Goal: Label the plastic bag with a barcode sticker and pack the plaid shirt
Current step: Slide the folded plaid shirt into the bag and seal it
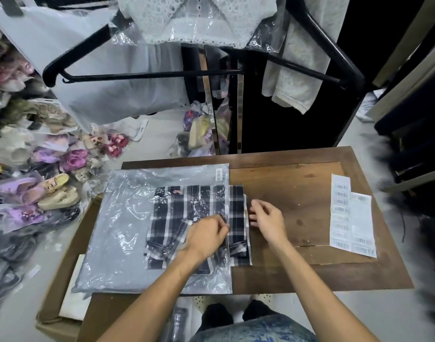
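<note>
bare table (298,193) centre, label sheets (351,215) right

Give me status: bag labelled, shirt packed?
Done: a barcode sticker sits on the plastic bag's far right corner. In hand: the plaid shirt is mostly inside; the left hand pinches the bag mouth, the right hand hovers by the protruding edge. Left: push it fully in.
</note>
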